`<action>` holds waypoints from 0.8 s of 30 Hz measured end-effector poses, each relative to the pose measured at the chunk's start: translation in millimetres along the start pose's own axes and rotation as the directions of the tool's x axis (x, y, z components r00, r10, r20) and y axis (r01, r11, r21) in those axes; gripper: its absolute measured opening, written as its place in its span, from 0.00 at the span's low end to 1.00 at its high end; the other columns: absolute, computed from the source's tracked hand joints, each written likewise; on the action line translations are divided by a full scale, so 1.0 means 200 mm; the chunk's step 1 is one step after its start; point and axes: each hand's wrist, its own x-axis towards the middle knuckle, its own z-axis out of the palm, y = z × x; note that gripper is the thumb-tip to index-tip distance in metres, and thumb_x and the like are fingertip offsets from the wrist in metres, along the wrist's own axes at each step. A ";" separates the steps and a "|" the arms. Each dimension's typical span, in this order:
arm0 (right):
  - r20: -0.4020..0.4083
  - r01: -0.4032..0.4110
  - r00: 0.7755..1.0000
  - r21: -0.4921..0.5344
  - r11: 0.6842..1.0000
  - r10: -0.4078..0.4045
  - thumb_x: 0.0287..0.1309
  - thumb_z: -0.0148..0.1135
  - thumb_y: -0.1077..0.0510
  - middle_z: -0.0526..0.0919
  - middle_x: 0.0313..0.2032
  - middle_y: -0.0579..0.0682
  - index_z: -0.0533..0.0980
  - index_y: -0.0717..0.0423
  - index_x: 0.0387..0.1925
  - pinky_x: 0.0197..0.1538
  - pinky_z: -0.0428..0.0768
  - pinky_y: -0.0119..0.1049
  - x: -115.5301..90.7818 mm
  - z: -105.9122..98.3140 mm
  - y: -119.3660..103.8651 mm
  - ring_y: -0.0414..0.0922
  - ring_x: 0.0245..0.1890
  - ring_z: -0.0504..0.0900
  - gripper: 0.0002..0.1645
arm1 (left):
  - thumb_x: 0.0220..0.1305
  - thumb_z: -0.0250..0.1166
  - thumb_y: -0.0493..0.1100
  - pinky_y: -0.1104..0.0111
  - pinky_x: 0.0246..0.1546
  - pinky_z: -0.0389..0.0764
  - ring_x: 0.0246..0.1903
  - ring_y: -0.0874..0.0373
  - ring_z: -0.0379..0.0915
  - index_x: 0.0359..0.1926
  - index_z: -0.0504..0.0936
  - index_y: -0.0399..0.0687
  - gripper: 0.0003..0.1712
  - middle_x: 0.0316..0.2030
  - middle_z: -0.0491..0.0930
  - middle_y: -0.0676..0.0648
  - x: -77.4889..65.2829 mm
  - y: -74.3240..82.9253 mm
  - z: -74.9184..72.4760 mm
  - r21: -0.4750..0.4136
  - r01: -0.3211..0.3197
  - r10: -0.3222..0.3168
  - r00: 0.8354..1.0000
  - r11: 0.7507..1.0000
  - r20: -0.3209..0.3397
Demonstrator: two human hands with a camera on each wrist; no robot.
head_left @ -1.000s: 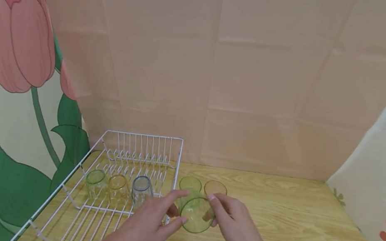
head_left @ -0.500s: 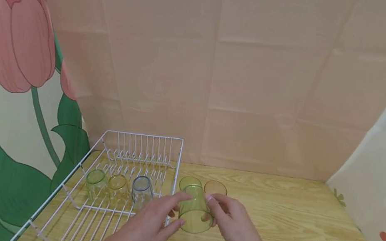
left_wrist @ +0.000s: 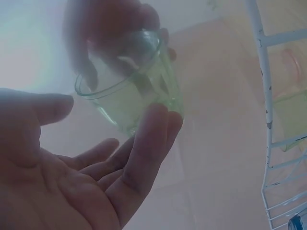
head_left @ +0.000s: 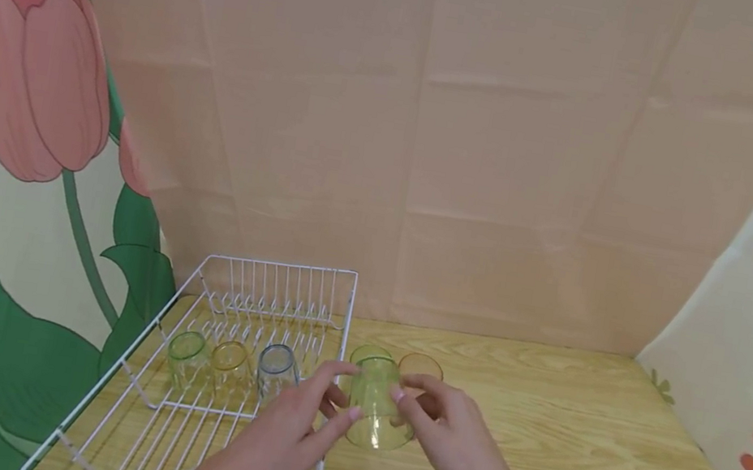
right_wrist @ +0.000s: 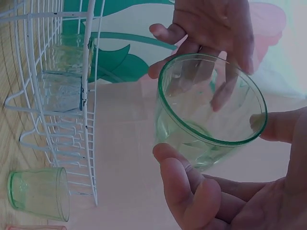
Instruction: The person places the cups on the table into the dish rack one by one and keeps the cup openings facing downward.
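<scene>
A pale green drinking glass point(head_left: 374, 399) is in the air beside the rack, its narrow base up and its wide rim lower, facing me. My right hand point(head_left: 459, 437) grips it; in the right wrist view the thumb lies at the rim and the fingers point(right_wrist: 180, 179) lie along the opposite side. On the other side, my left hand point(head_left: 285, 438) is beside the glass with thumb and fingers spread. The left wrist view shows its thumb apart from the glass point(left_wrist: 134, 91) and its fingertips overlapping the lower wall; whether they touch cannot be told.
To the left stands a white wire dish rack point(head_left: 283, 262) holding a green glass point(head_left: 185, 357), a yellow glass point(head_left: 230, 366) and a blue glass point(head_left: 277, 371). Behind my hands, another green glass point(head_left: 369, 351) and an orange glass point(head_left: 422, 364) stand on the wooden table point(head_left: 573, 439).
The green glass has tipped from showing me its round open mouth to base-up with the rim lower. My hands have stayed in nearly the same place, fingers shifting slightly.
</scene>
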 end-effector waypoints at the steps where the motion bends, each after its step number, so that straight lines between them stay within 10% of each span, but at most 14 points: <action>1: -0.001 0.000 1.000 -0.004 1.000 0.000 0.61 0.53 0.36 0.83 0.27 0.40 0.74 0.55 0.55 0.29 0.76 0.33 0.00 0.00 0.00 0.41 0.26 0.80 0.31 | 0.69 0.47 0.61 0.73 0.32 0.76 0.38 0.66 0.75 0.63 0.63 0.55 0.27 0.40 0.78 0.57 0.00 0.00 0.00 -0.002 0.006 -0.006 1.000 1.000 -0.007; 24: -0.025 0.093 0.995 -0.020 0.995 -0.093 0.55 0.62 0.38 0.81 0.29 0.38 0.71 0.46 0.56 0.29 0.75 0.30 -0.02 0.03 0.00 0.37 0.28 0.78 0.31 | 0.65 0.52 0.64 0.74 0.32 0.76 0.37 0.65 0.75 0.63 0.66 0.41 0.38 0.35 0.77 0.57 0.03 -0.03 -0.01 -0.035 0.109 -0.110 0.993 0.993 -0.038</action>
